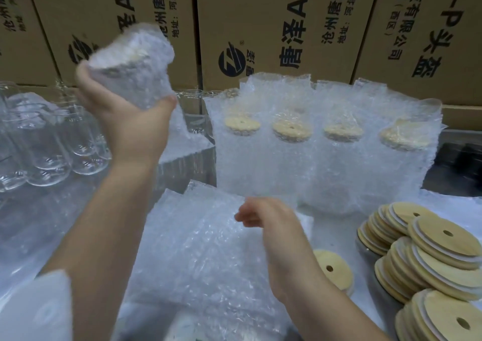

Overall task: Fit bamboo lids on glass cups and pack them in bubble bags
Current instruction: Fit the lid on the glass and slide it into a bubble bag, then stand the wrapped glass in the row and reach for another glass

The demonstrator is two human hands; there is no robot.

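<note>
Bubble-wrapped and lidded, a bagged cup rides high at about ten o'clock, the left hand closed around its lower body, thumb on one side and fingers hidden behind; a pale lid shows dimly through the film near its top. Below, at six o'clock, the right hand hovers loosely curled over the stack of empty bubble bags, holding nothing; whether a fingertip touches the top bag I cannot tell. At one o'clock a row of packed cups stands upright on the counter, lids up inside their bags. Bare glass cups crowd nine o'clock, loose bamboo lids pile at four o'clock, and printed cartons wall off twelve. The step looks like setting this cup with the finished ones: keep the grip firm since film slides on glass, bring it down upright beside the row, and release only once the base sits flat.
</note>
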